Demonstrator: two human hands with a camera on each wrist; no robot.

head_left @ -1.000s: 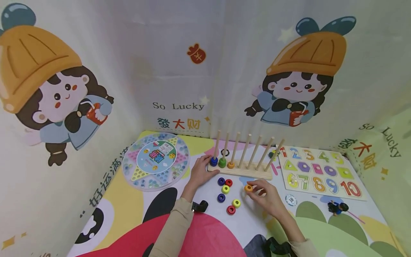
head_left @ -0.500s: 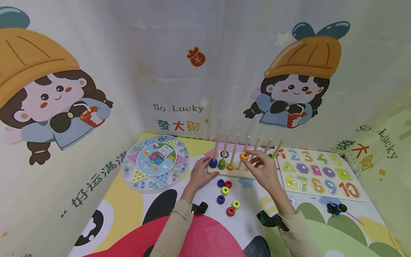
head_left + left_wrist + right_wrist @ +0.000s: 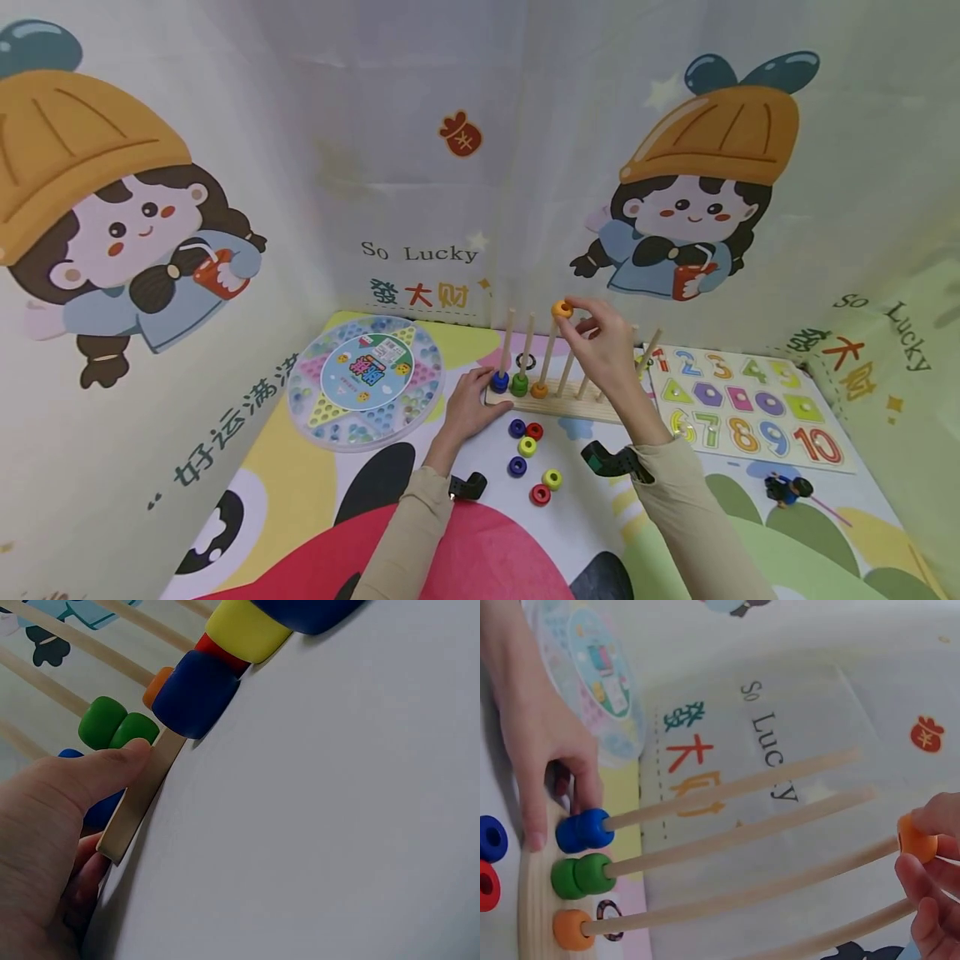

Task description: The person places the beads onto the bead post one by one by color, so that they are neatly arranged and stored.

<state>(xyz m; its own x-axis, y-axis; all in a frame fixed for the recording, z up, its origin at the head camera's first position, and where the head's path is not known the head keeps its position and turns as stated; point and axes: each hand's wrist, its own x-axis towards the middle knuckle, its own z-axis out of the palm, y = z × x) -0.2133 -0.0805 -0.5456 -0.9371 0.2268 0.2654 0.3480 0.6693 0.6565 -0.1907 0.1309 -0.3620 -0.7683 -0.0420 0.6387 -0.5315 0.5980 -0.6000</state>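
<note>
Nearest me, six loose rings lie on the printed mat: blue, red, yellow, blue, yellow, red, clustered between my two forearms. Just beyond them I see my left hand resting on the mat at the left end of the wooden base; its thumb presses the front edge of the base and its fingers curl round the end. I read that hand as gripping the base.

On the base stand seven thin rods. The first rod carries blue rings, the second green rings, and the third an orange ring at its foot.

My right hand is raised above the base. Its thumb and fingertips pinch a second orange ring, which sits at the top tip of the third rod; from the right wrist view the ring is at the rod's end, though I cannot tell how far it is threaded on.

To the left lies a round marble game board, to the right a number puzzle board. Behind everything hangs the cartoon backdrop.
</note>
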